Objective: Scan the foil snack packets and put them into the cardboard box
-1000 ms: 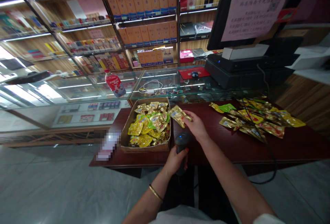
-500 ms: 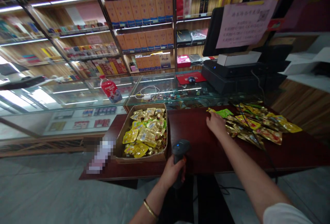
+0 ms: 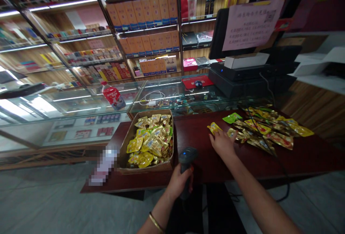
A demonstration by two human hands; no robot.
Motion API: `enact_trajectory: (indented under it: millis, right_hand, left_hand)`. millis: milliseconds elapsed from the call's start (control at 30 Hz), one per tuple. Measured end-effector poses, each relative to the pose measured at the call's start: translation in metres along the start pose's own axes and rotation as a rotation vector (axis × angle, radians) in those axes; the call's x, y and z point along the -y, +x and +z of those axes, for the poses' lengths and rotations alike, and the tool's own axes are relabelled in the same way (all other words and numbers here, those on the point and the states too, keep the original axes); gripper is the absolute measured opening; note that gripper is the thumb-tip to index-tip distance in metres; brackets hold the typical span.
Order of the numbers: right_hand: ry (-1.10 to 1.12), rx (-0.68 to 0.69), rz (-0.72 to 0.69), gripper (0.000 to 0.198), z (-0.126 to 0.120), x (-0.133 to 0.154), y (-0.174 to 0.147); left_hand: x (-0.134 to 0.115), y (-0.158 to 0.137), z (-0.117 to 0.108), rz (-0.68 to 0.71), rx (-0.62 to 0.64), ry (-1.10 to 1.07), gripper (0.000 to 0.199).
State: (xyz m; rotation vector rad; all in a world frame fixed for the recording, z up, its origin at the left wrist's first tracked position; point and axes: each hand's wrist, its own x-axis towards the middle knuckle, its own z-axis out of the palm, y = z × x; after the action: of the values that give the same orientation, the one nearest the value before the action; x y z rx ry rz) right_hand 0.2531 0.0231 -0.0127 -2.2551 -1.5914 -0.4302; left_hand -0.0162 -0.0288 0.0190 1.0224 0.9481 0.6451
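My left hand (image 3: 181, 180) is wrapped around the grip of a black barcode scanner (image 3: 187, 155), whose blue light is lit. The scanner is upright at the table's near edge, just right of the cardboard box. My right hand (image 3: 223, 143) reaches over the dark red table with a small yellow snack packet (image 3: 214, 128) at its fingertips; the exact grip is partly hidden. A pile of gold and yellow snack packets (image 3: 265, 128) lies to the right of this hand. One green packet (image 3: 231, 118) rests just beyond it.
An open cardboard box (image 3: 122, 155) full of similar packets stands on the table (image 3: 194, 129). Behind are a glass counter (image 3: 172, 99), a red bottle (image 3: 113, 95), a mouse (image 3: 198, 83) and a monitor (image 3: 219, 32). A black cable (image 3: 285, 176) crosses the pile and hangs down.
My right hand has come nearer and slightly left, bringing the yellow packet away from beside the green one. The left hand and scanner have barely moved.
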Motion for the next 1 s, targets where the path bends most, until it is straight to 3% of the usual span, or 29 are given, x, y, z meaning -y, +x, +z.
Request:
enact_trajectory:
  millis: [100,233,433,633,1000]
  right_hand:
    - [0.019,0.055,-0.006,0.035,-0.014,0.001,-0.015]
    - [0.087,0.081,0.102,0.027,-0.017,0.002,-0.022]
    - [0.249,-0.026,0.175,0.054,-0.005,0.001,-0.035]
    - [0.526,-0.034,0.025,0.053,-0.002,-0.005,-0.038]
    - [0.522,-0.035,-0.078,0.046,-0.014,0.002,-0.038]
  left_hand:
    - [0.0,0.0,0.0,0.012,0.016,-0.007,0.05]
    - [0.003,0.0,-0.001,0.046,0.025,-0.012,0.048]
    - [0.005,0.001,0.0,0.057,0.009,-0.01,0.049]
    - [-0.001,-0.001,0.001,0.048,0.008,-0.015,0.05]
    - [0.004,-0.001,-0.003,0.054,-0.001,-0.036,0.055]
